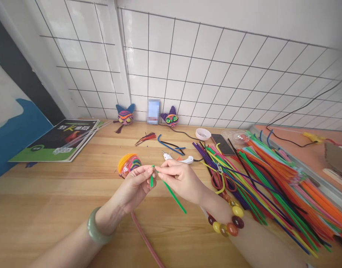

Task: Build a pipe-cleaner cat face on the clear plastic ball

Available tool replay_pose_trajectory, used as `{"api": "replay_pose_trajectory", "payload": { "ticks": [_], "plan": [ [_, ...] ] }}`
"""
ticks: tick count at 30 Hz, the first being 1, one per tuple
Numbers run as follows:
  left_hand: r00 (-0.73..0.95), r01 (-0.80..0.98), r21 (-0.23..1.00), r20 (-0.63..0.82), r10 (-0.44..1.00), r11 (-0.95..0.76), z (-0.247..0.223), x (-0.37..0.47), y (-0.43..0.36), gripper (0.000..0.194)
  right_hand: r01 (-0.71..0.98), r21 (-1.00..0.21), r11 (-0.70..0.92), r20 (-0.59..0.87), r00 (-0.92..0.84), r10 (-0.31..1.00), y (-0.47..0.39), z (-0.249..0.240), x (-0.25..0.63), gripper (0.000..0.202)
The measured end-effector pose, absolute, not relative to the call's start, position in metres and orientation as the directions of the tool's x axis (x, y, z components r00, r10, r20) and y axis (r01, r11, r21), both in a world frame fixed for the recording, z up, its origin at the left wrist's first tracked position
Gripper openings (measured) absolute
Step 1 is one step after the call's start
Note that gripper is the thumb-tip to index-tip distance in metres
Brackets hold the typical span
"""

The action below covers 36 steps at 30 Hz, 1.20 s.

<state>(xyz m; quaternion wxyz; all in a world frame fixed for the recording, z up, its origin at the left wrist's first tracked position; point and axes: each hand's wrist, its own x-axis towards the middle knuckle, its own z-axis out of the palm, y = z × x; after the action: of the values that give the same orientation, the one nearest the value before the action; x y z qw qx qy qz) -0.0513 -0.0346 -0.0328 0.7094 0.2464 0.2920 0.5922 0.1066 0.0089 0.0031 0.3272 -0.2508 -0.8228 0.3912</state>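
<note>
A green pipe cleaner [175, 199] is pinched between both hands over the middle of the table. My left hand [137, 183] grips it near a bent part, with a short end hanging below the fingers. My right hand [182, 179] pinches it close beside, and the long end slants down to the right. Just behind my left hand sits a clear ball partly wrapped in orange and multicoloured strands [129, 163]; my fingers hide part of it. Beyond my right hand lies a white glue gun [184, 160].
Bundles of coloured pipe cleaners [274, 190] cover the right side, with red-handled scissors [219, 178] among them. Two decorated cat heads [125, 114] and a lit phone [153, 111] stand by the wall. A white bowl [203, 134], a dark phone [222, 144] and a book [73, 136] also lie around.
</note>
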Motion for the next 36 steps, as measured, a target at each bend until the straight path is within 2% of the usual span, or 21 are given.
{"api": "replay_pose_trajectory", "payload": {
  "ticks": [4,8,13,17,27,31,36],
  "plan": [
    [0.126,-0.711,0.68,-0.132,0.983,0.182,-0.031,-0.052,-0.035,0.007,0.176,-0.855,0.487,0.264,-0.662,0.702,0.011,0.005,0.108,0.027],
    [0.145,-0.729,0.655,-0.134,0.98,0.197,-0.029,-0.054,-0.035,0.011,0.255,-0.844,0.472,0.208,-0.656,0.726,0.01,0.007,0.109,0.033],
    [0.154,-0.741,0.643,-0.118,0.981,0.194,-0.028,-0.055,-0.035,0.014,0.281,-0.814,0.509,0.209,-0.675,0.707,0.009,0.007,0.111,0.037],
    [0.169,-0.739,0.641,-0.121,0.978,0.207,-0.027,-0.056,-0.035,0.018,0.254,-0.841,0.478,0.189,-0.69,0.698,0.011,0.006,0.112,0.041],
    [0.198,-0.702,0.684,-0.083,0.977,0.2,-0.027,-0.053,-0.035,0.029,0.226,-0.957,0.182,-0.008,-0.648,0.762,0.015,0.008,0.113,0.044],
    [0.224,-0.669,0.705,-0.109,0.968,0.234,-0.031,-0.052,-0.036,0.019,0.223,-0.96,0.17,0.004,-0.593,0.805,0.018,0.01,0.115,0.046],
    [0.19,-0.569,0.798,-0.105,0.976,0.197,-0.035,-0.05,-0.037,0.007,0.211,-0.965,0.155,0.003,-0.586,0.811,0.02,0.011,0.118,0.048]
  ]
}}
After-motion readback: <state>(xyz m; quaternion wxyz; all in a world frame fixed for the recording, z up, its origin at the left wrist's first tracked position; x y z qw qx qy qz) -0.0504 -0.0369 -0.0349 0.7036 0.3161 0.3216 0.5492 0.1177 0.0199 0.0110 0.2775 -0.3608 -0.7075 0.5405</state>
